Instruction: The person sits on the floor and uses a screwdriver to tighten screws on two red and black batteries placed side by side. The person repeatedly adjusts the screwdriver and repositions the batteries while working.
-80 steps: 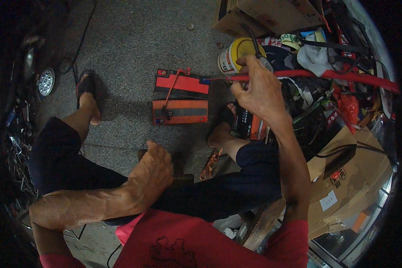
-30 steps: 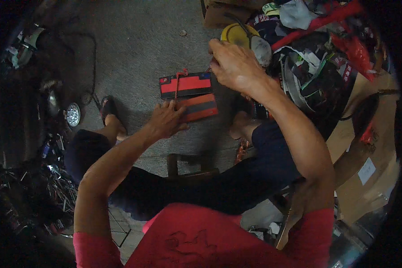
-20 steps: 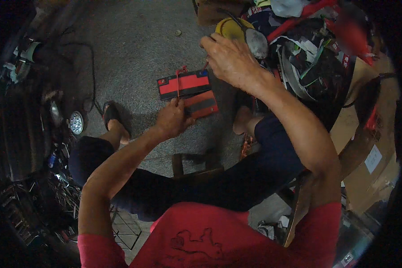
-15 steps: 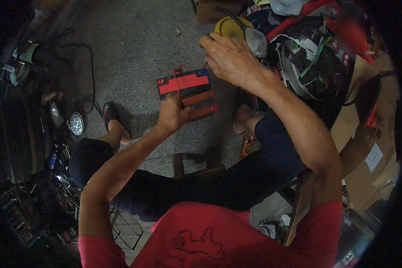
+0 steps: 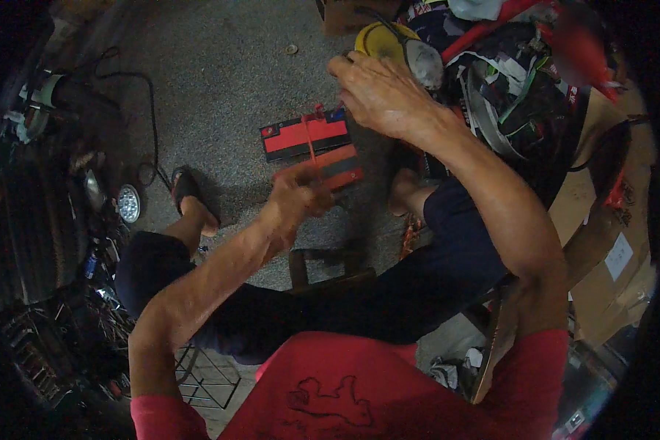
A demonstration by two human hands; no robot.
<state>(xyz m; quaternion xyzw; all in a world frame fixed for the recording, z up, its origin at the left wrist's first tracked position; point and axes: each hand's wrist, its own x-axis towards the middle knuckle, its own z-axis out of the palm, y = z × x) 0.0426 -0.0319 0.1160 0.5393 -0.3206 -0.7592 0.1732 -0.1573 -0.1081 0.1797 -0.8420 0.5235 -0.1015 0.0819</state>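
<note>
A red and black block (image 5: 304, 138), which looks like a battery, rests on the floor between my feet. Across its top runs a thin red strap (image 5: 310, 139), bunched into a small tangle at the far edge. My left hand (image 5: 298, 199) is at the block's near side, fingers curled and slightly blurred; whatever they hold is hidden. Above the block's far right corner, my right hand (image 5: 385, 95) is closed with its fingertips pressed together. Nothing in that pinch can be made out.
A yellow round object (image 5: 381, 42) and a heap of bags and scraps (image 5: 502, 95) lie at the far right. Flattened cardboard (image 5: 616, 271) leans on the right. Tyres (image 5: 33, 227), a black cable (image 5: 152, 110) and a round lamp (image 5: 128, 203) are on the left.
My left hand has drawn back toward me and a little right, uncovering more of the block and strap. My right hand has hardly moved.
</note>
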